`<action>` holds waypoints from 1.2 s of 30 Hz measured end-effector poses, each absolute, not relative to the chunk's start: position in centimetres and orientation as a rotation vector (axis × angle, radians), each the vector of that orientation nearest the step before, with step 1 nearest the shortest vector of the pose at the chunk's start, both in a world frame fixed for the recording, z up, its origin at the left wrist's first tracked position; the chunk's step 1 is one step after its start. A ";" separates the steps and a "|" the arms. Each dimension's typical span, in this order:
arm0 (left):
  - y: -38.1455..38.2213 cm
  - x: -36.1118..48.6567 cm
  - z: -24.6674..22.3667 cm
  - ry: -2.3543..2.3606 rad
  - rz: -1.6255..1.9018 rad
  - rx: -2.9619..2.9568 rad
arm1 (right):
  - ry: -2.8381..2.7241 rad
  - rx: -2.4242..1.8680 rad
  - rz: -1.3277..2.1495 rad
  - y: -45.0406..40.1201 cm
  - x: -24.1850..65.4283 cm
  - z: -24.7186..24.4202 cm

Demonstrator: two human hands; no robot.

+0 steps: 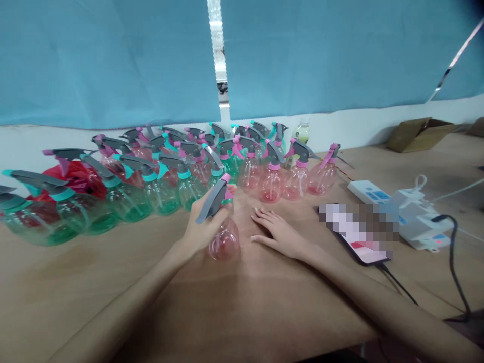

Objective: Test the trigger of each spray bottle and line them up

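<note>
My left hand (202, 222) is wrapped round the neck of a pink spray bottle (224, 243) with a grey and pink trigger head. The bottle appears upright on the table (181, 312), its nozzle pointing away from me. To the right of it, my right hand (278, 231) lies flat on the tabletop, fingers stretched out and holding nothing. Just beyond my hands, a pink spray bottle (271, 184) stands among others in a row. Green spray bottles, one of them (162, 194) near the middle, line the left side.
A phone (361, 242) with a cable lies on the right. Beside it sit a white power strip (372, 194) and plugged-in chargers (423, 217). An open cardboard box (419, 133) is at the back right. Behind the left bottles is a red plastic bag (81, 176).
</note>
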State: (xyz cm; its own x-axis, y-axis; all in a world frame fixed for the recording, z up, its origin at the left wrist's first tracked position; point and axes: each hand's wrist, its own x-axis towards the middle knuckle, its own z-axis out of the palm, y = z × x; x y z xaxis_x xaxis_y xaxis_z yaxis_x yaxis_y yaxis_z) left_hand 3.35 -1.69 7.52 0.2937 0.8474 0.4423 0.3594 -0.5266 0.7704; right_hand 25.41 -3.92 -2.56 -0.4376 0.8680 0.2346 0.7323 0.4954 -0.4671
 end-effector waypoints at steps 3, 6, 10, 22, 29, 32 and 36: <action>-1.6 3.4 7.5 1.050 1.176 2.031 | -2.312 -1.329 0.413 -3.9 25.4 -2.5; -1.4 3.3 7.3 1.031 1.178 2.040 | -2.310 -1.332 0.413 -4.0 25.4 -2.4; -1.3 3.3 7.2 0.997 1.181 2.039 | -2.287 -1.320 0.425 -4.0 25.5 -2.4; -1.5 3.4 7.5 1.021 1.205 2.073 | -2.286 -1.308 0.421 -3.9 25.5 -2.6; -1.7 3.5 8.1 0.993 1.148 2.090 | -2.290 -1.306 0.415 -3.9 25.5 -2.7; -1.7 3.4 8.3 0.977 1.152 2.090 | -2.284 -1.304 0.411 -3.9 25.5 -2.8; -1.7 3.3 8.3 0.959 1.140 2.121 | -2.294 -1.303 0.410 -3.9 25.5 -2.9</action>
